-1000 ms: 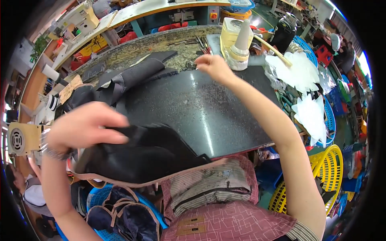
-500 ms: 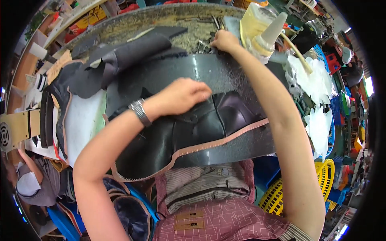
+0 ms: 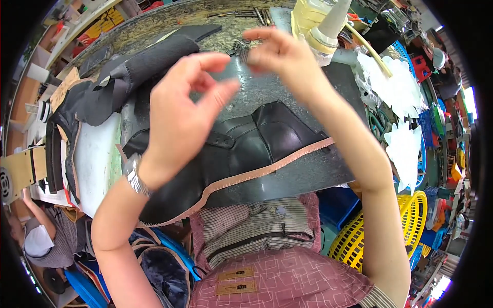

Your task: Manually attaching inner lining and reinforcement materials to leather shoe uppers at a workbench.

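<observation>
Head view: left hand [image 3: 179, 110], grip spread above black leather [image 3: 246, 141], has neared right hand [image 3: 281, 56], whose grip's unclear.

You wear this view on your head, at the left of a side-by-side pair. It looks steeply down from your own side of the dark board [image 3: 303, 177] and faces forward across it, upright and unmirrored. Range is close: the board fills the middle, and your left hand [image 3: 187, 100] and right hand [image 3: 282, 56], over the board, stand nearer to your lens than its surface. Your pink apron [image 3: 292, 277] shows on the board's near side, confirming the downward tilt. Coverage is wide fisheye: the yellow basket [image 3: 415, 211], right of the board, and the tan machine [image 3: 23, 168], left of it, both lie toward the curved rim.
</observation>
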